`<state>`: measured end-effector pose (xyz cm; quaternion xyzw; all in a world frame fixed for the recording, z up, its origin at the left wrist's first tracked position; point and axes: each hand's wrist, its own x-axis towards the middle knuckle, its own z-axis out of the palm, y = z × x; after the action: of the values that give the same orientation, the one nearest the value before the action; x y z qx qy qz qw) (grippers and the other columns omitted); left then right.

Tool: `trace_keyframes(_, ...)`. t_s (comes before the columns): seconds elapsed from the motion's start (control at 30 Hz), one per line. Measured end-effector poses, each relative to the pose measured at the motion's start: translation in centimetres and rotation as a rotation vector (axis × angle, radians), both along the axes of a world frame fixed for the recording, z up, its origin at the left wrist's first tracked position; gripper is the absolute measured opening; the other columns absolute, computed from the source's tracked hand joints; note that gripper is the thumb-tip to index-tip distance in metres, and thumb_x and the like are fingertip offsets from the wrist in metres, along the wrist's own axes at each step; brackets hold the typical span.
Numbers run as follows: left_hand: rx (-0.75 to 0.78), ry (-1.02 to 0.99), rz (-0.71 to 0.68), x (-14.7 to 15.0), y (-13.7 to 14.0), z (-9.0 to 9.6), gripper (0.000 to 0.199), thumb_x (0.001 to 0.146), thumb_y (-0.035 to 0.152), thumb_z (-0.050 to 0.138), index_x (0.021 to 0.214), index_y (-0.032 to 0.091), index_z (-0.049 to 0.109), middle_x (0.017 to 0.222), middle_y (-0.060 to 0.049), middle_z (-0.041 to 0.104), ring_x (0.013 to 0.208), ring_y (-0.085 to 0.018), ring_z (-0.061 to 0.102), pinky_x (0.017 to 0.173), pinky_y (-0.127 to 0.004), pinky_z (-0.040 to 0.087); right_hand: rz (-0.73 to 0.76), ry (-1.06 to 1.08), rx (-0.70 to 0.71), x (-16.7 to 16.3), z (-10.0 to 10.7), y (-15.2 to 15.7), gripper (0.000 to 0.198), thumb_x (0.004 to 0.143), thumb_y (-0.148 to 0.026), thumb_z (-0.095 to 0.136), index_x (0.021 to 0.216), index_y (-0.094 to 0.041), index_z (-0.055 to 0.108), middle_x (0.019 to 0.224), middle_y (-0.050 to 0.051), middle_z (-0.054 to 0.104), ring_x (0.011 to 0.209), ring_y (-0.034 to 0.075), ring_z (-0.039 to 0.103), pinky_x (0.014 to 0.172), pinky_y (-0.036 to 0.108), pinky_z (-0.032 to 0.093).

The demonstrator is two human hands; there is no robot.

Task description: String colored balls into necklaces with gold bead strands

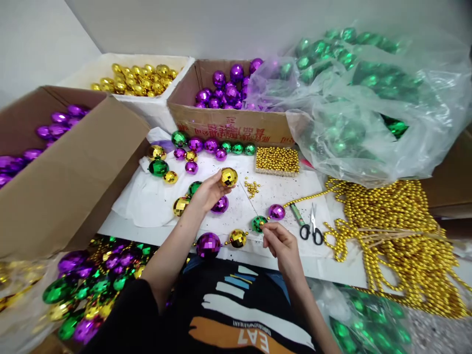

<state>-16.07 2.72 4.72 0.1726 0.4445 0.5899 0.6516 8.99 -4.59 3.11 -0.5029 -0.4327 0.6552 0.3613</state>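
My left hand (209, 191) is closed around a gold faceted ball (229, 177), fingertips pinching it from the side, held just above the white sheet (147, 196). My right hand (280, 244) is pinched shut on the strand (250, 235) right beside the green ball (258, 223). Already on that strand: a purple ball (208, 244), a gold one (238, 238), the green one, then another purple ball (276, 212) running on toward the gold bead chain (398, 231).

Handling, as I judge it:
- Gold ball looks like hollow plastic with a mirror-facet skin. Light, rigid, and probably crushable if squeezed hard. A fingertip grip is enough.
- Facets are glossy, so it could slip. Best hold is across the widest part, leaving the ends free. I can't see any hole from here.
- Strand is thin and limp and won't hold a shape. I should pinch close to the last ball, or the strung ones may slide.
- Loose balls on the sheet roll easily; a purple one (220, 204) and a green one (194, 187) sit right under my left hand, so I avoid nudging them.

Scissors (312, 230) lie just right of the strand, and the tray of small gold beads (277, 160) sits behind.
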Motion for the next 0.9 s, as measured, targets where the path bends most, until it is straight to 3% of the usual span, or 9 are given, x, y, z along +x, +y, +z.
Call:
trace_keyframes(0.1, -0.090, -0.184, -0.008, 1.6, -0.6, -0.1, 0.029, 0.096, 0.038, 0.049, 0.103, 0.014, 0.065, 0.088, -0.010, 0.073, 0.078, -0.017, 0.070, 0.071, -0.027, 0.055, 0.014, -0.060, 0.040, 0.0, 0.6, -0.3, 0.031, 0.080, -0.047, 0.068, 0.090, -0.018, 0.065, 0.053, -0.003, 0.052, 0.044, 0.007, 0.033, 0.042, 0.023, 0.019)
trace_keyframes(0.3, -0.091, -0.260, -0.011, 1.7, -0.4, -0.4, 0.038, 0.100, 0.038, 0.039, 0.107, 0.011, 0.065, 0.097, -0.015, 0.074, 0.081, -0.016, 0.070, 0.073, -0.026, 0.057, -0.007, -0.123, 0.065, 0.0, 0.8, -0.8, 0.028, 0.082, -0.046, 0.065, 0.090, -0.018, 0.065, 0.054, -0.004, 0.049, 0.047, 0.009, 0.037, 0.044, 0.024, 0.022)
trace_keyframes(0.7, -0.057, -0.290, -0.014, 1.8, -0.6, -1.4, 0.035, 0.096, 0.038, 0.048, 0.111, 0.011, 0.065, 0.100, -0.014, 0.073, 0.085, -0.018, 0.070, 0.076, -0.028, 0.057, -0.013, -0.118, 0.052, -0.5, 0.6, -0.5, 0.024, 0.082, -0.042, 0.065, 0.087, -0.018, 0.065, 0.053, -0.004, 0.047, 0.050, 0.010, 0.041, 0.049, 0.024, 0.028)
trace_keyframes(0.9, 0.005, -0.294, -0.029, 2.6, -1.5, -2.1, 0.014, 0.088, 0.024, 0.061, 0.100, 0.018, 0.067, 0.103, -0.007, 0.073, 0.091, -0.018, 0.069, 0.085, -0.034, 0.055, -0.016, -0.109, 0.043, -1.2, 0.0, -0.1, 0.028, 0.083, -0.045, 0.065, 0.091, -0.018, 0.066, 0.055, -0.003, 0.049, 0.050, 0.011, 0.040, 0.047, 0.024, 0.026)
